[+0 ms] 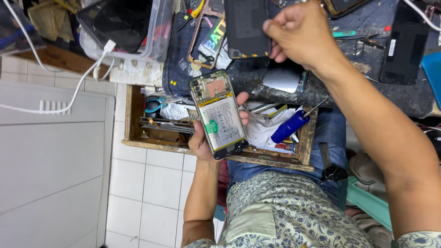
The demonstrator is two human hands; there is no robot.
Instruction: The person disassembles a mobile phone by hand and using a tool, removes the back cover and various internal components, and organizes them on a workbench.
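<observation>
Two hands show in the head view: my left hand (202, 140) grips an opened phone (218, 114) with its battery exposed, held above the wooden drawer (138, 115). My right hand (301, 36) is curled over the cluttered table (367, 87) beside a dark back cover (245, 27); its fingertips are hidden, so I cannot tell whether it holds anything. A blue screwdriver (291, 125) lies in the drawer.

A single head-worn camera looks steeply down from the person's own eye level, close over lap and forearms; the cluttered surface (404, 98) fills the upper edge, the open wooden drawer (138, 119) sits mid-frame, tiled floor (147, 202) lies lower left; the view is slightly rolled; both hands fall within near range.
</observation>
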